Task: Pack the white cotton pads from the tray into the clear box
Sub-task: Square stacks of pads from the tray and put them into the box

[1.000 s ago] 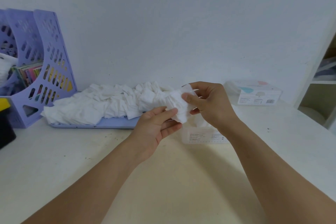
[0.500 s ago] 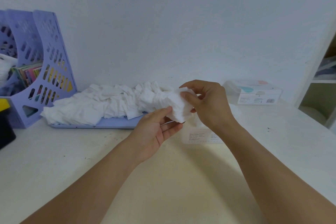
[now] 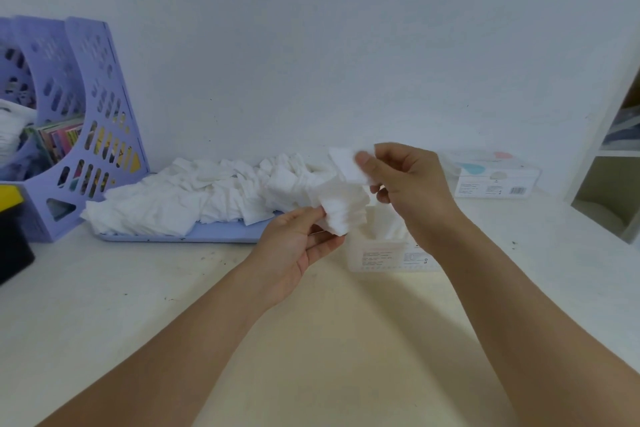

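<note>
Two bare forearms reach in over a cream table (image 3: 138,305) with dark specks. Left hand (image 3: 294,250) is palm up, fingers curled, pinching a fanned stack (image 3: 341,210) of white pads. Right hand (image 3: 408,184) is higher, thumb and fingers pinching a single pad (image 3: 348,165) just above the stack. Below the right hand sits the clear box (image 3: 388,253) with pads inside; its label has pink and dark print, too small to read. Left of it, a lilac tray (image 3: 194,236) holds a loose heap of pads (image 3: 194,198). Far right, a lidded box (image 3: 495,177) has a barcode and blue and pink marks, text unreadable. Far left, lilac file racks (image 3: 79,121) hold coloured booklets; a black and yellow item (image 3: 12,225) sits at the edge. Behind is a white wall (image 3: 346,45); a shelf unit (image 3: 613,163) is at right.
</note>
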Action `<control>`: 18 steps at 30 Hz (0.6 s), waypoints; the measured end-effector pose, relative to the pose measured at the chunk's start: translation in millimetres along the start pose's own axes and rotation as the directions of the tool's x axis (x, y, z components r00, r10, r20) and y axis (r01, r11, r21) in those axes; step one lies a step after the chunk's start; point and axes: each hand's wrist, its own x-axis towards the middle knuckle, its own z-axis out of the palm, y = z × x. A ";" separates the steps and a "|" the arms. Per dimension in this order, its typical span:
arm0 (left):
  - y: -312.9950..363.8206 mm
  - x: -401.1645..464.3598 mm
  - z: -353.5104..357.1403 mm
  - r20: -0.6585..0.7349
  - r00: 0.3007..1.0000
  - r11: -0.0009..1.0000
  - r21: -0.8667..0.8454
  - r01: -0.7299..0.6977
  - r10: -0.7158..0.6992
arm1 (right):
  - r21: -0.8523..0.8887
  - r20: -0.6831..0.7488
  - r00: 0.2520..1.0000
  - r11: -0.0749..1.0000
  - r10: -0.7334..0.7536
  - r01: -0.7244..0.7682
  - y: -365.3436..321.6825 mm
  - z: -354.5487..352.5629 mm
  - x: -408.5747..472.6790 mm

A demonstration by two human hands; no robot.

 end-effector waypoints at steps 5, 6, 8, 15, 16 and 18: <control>-0.5 0.0 0.8 0.016 1.000 1.000 0.020 -0.018 0.018 | -0.111 0.055 0.994 0.989 0.099 -0.093 7.7 6.7 -4.6; -0.2 0.0 1.4 0.013 1.000 1.000 0.023 -0.022 0.022 | -0.131 0.050 0.994 0.988 0.094 -0.086 8.9 7.2 -4.7; 0.0 -0.2 2.4 0.008 1.000 0.999 0.017 -0.030 0.030 | -0.201 0.027 0.997 0.978 0.068 -0.061 11.8 7.7 -4.0; 2.3 -1.6 5.1 0.018 0.998 0.998 -0.032 -0.052 0.052 | -0.316 0.108 0.990 0.947 0.096 -0.058 9.9 14.1 -6.1; 3.7 -2.2 5.4 0.019 0.999 0.997 -0.064 -0.034 0.035 | -0.302 0.119 0.989 0.952 0.082 -0.042 7.7 13.7 -6.7; 6.5 -3.4 5.6 0.023 0.999 0.988 -0.149 0.029 -0.026 | -0.314 0.131 0.990 0.950 0.044 -0.001 6.1 13.0 -7.7</control>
